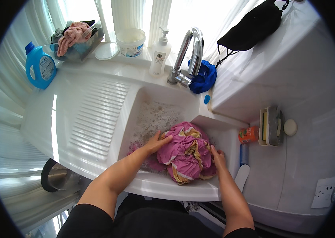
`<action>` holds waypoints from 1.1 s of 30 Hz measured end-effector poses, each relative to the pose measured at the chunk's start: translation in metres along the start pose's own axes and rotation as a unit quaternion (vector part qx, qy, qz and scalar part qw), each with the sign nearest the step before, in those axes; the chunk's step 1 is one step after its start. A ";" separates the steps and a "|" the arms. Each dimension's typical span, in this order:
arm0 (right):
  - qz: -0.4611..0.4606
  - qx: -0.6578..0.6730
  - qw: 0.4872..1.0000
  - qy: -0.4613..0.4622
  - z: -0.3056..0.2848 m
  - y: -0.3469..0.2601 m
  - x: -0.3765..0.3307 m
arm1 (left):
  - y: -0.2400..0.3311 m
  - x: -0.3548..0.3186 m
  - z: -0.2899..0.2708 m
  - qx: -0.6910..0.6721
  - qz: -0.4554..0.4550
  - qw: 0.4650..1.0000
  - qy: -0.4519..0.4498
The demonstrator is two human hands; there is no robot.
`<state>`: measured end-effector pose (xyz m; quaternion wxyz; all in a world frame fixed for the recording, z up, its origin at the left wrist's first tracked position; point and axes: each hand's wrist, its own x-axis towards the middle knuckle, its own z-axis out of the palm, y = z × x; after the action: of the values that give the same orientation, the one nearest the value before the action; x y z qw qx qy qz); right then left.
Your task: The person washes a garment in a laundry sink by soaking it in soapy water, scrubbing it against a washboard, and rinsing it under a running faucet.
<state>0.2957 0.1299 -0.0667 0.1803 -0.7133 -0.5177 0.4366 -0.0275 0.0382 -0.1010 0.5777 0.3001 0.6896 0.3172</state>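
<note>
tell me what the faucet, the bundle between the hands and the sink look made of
Faucet: polished metal, likely chromed, from its mirror-bright highlights. Pink-and-yellow bundle: matte cloth, going by its soft creases; fibre unclear. Sink: glossy white, perhaps ceramic or moulded resin; its smooth sheen fits both.

Black mask (pixel 250 25), white bucket (pixel 130 44), wall socket (pixel 324 193)

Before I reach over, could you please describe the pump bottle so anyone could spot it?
Find the white sink, then the silver faucet at its back. Just left stands the white bottle; its pump top sets it apart from the open tub.
</note>
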 end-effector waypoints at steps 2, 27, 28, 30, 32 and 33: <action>0.079 0.035 0.992 -0.093 -0.002 -0.012 -0.004 | 0.011 -0.006 0.009 -0.042 -0.009 0.999 -0.023; -0.239 0.006 0.966 0.097 0.059 -0.084 -0.086 | 0.102 -0.140 -0.045 -0.005 0.280 0.938 0.202; -0.243 0.035 0.965 0.088 0.064 -0.079 -0.083 | 0.111 -0.147 -0.057 -0.019 0.276 0.944 0.182; -0.277 0.087 0.952 0.092 0.067 -0.102 -0.101 | 0.134 -0.168 -0.086 -0.049 0.278 0.950 0.135; -0.288 0.151 0.941 0.092 0.067 -0.139 -0.126 | 0.153 -0.187 -0.115 -0.055 0.288 0.951 0.100; -0.277 0.171 0.943 0.076 0.071 -0.160 -0.140 | 0.151 -0.185 -0.130 -0.116 0.330 0.930 0.111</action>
<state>0.1333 0.0543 0.0691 0.4518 -0.5312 -0.5975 0.3959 -0.1202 -0.0251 0.1467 0.3908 0.4051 0.5696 0.5990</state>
